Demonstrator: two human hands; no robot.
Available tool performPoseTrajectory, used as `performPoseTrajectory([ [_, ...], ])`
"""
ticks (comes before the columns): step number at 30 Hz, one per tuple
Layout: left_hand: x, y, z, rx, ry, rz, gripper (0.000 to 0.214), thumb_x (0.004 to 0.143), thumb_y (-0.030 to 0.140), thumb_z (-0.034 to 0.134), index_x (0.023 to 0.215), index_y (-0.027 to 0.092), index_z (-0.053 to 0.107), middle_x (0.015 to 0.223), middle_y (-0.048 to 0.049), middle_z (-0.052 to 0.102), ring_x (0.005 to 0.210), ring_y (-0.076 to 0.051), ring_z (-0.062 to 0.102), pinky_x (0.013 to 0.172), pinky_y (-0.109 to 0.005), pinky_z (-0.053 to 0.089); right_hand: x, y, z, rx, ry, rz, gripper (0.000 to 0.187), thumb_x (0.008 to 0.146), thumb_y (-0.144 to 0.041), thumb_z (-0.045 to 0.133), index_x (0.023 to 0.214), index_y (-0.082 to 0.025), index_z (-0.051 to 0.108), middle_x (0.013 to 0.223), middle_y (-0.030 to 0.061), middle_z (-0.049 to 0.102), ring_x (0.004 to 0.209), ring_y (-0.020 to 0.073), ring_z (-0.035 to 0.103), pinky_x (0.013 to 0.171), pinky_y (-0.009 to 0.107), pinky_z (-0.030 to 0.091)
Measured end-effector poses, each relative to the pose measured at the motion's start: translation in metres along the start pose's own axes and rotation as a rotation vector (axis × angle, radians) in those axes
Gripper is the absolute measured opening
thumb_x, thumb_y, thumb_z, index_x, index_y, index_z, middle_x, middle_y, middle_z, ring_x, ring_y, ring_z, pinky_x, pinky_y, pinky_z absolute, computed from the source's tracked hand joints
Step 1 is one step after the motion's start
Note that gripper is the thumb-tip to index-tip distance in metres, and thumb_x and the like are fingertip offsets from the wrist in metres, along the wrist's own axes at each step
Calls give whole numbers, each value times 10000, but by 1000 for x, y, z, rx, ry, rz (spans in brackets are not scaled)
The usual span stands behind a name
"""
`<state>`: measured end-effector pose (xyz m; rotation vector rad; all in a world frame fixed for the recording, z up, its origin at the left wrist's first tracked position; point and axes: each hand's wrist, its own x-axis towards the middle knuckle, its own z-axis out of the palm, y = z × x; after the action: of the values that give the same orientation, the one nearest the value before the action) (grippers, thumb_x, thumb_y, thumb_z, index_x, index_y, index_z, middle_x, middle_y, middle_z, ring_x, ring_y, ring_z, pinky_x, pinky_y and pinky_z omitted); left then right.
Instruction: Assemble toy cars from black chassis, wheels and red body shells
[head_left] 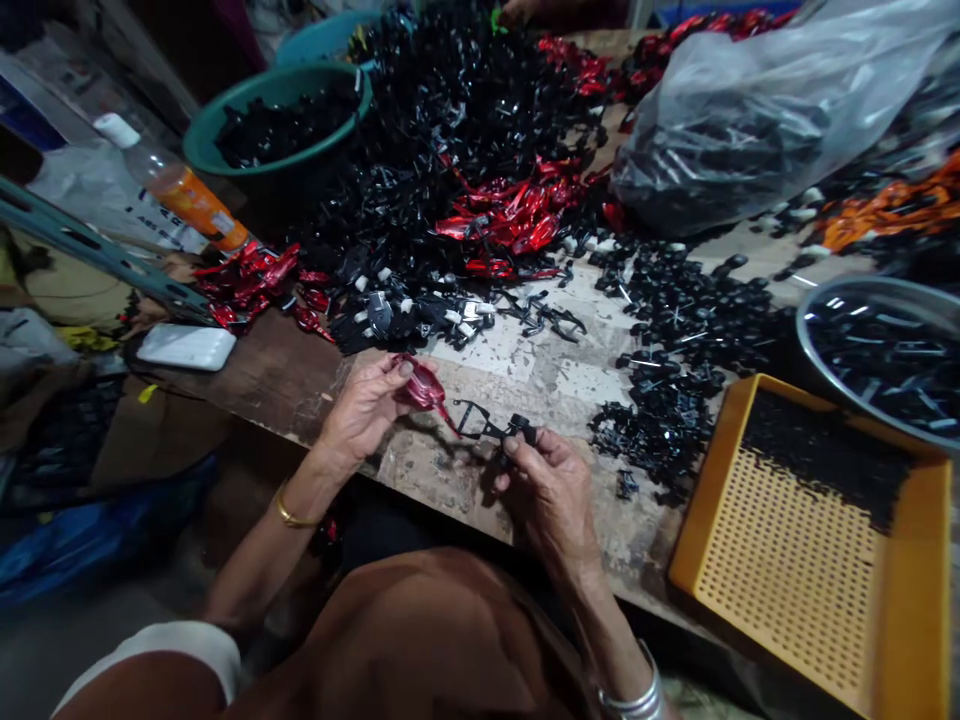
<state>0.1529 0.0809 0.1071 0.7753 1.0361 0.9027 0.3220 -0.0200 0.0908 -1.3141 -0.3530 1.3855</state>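
My left hand (367,405) is closed around a shiny red plastic part (424,388) just above the near edge of the worn wooden table (525,375). My right hand (551,485) pinches a thin black plastic frame piece (487,428) that reaches toward the red part; the two pieces meet between my hands. A gold bangle sits on my left wrist and a silver one on my right.
A large heap of black parts (465,110) with red parts (517,210) fills the table's middle. A green basin (277,125) stands far left, an orange perforated tray (817,540) near right, a metal bowl (885,350) beside it, a plastic bag (757,110) behind, a bottle (180,190) and white phone (187,347) left.
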Motion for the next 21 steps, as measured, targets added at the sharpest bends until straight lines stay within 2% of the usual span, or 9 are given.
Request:
performPoseTrajectory([
  [5,0,-19,15,-213,-4,-90,150,706,145,714,833,125,638,838,-37,713,688,-116,660,607,-206,543,-1,-5,2,-145,95,-92,315,612,-390,745,661,-184,512,527,-72,497,386,62,469,355,168,376],
  [8,-3,-31,19,-292,-6,-101,237,657,107,753,845,145,614,838,-18,719,700,-123,675,634,-222,562,3,-8,-1,-180,121,-117,303,609,-377,732,624,-185,497,525,-75,486,380,58,459,349,167,356],
  [11,-7,-39,22,-355,-38,-106,358,637,91,775,951,172,622,838,3,720,724,-119,681,671,-228,567,4,-10,-2,-206,135,-142,274,614,-356,718,602,-180,508,532,-72,489,394,55,461,366,168,364],
  [13,-10,-42,23,-386,-52,-111,362,655,119,777,985,170,637,832,1,718,741,-121,680,688,-229,565,2,-11,0,-222,143,-134,262,618,-355,711,607,-179,518,525,-72,487,393,55,457,366,168,359],
  [18,-13,-46,24,-436,-49,-83,201,778,281,702,910,131,676,867,-56,720,810,-173,679,741,-297,560,-1,-12,8,-224,143,-52,245,615,-339,701,639,-187,511,504,-76,483,379,64,450,343,168,343],
  [21,-13,-49,23,-443,-43,-65,198,793,300,688,886,126,684,877,-68,719,816,-175,674,748,-293,541,1,-11,10,-219,140,-41,254,607,-339,702,634,-186,502,489,-80,467,372,65,440,339,170,344],
])
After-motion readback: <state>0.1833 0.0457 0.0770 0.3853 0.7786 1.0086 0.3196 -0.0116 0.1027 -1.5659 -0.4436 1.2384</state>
